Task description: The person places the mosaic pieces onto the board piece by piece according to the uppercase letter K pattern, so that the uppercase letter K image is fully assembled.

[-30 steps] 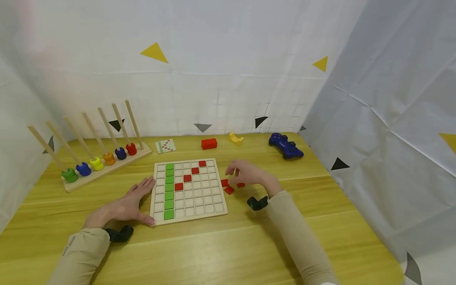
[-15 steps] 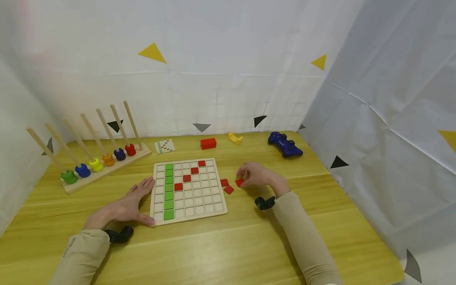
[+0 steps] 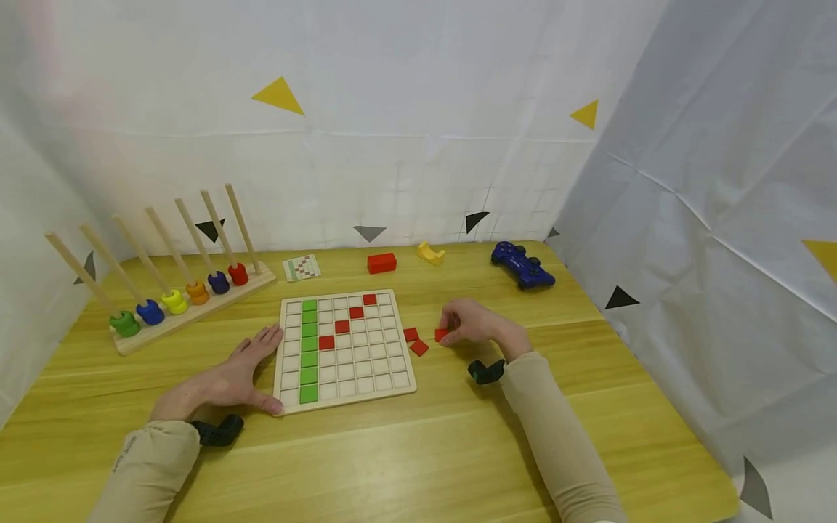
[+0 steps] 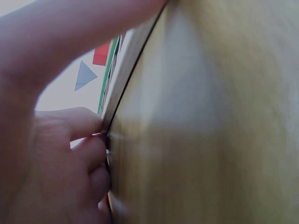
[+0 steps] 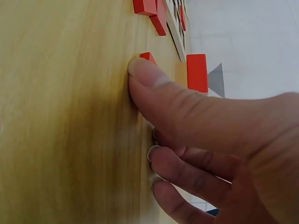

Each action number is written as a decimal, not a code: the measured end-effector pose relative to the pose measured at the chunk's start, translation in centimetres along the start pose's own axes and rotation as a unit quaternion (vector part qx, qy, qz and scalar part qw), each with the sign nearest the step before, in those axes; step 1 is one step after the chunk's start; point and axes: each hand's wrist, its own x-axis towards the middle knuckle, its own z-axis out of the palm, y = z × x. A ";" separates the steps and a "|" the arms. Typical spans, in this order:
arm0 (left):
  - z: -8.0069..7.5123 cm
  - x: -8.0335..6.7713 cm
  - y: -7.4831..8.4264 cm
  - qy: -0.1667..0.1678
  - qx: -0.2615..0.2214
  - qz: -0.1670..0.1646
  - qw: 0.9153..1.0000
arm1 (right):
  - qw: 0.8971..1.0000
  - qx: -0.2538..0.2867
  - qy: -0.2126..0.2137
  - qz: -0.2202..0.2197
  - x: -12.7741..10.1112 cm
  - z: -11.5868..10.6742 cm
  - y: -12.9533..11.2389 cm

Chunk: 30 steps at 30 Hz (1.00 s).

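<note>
A: What differs here from the view a second ago?

B: The right hand (image 3: 480,327) has shifted rightward across the table (image 3: 418,450), away from the grid board (image 3: 345,350), and its fingers, spread a second ago, are now curled down onto a loose red tile (image 3: 441,335). Half a second ago it was already closing on this tile; the pose has since barely altered.

A: State of that grip?

B: The right wrist view shows the thumb (image 5: 154,84) pressed against the tile's edge (image 5: 148,57) at the table surface, with the other fingers curled beneath. It reads as a pinch on the tile, which lies on the table, not lifted.

A: And the left hand (image 3: 225,378)?

B: Unchanged over the second: flat, fingers extended, resting against the board's left edge and steadying it.

A: Remaining pieces?

B: Two further red tiles (image 3: 415,341) lie between the board and the right hand. On the board a green column (image 3: 309,349) is filled and a red diagonal (image 3: 348,319) holds four tiles.

A: Implication?

B: Judged from the layout, the pinched tile is probably the next piece for the diagonal; lifting remains to be done.
</note>
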 end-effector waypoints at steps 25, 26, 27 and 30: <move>0.0 0.2 -0.3 -0.002 0.006 0.000 1.000 | 1.000 0.006 0.001 -0.014 -0.1 -0.1 0.2; 0.0 0.2 -0.3 -0.003 0.007 -0.002 1.000 | 1.000 0.005 0.003 -0.013 -0.1 -0.1 0.1; 0.0 0.2 -0.3 -0.004 0.006 -0.004 1.000 | 1.000 0.003 0.004 -0.014 -0.1 -0.1 -0.1; 0.0 0.2 -0.4 -0.006 0.004 -0.008 1.000 | 1.000 -0.005 0.010 -0.025 -0.1 -0.2 -0.9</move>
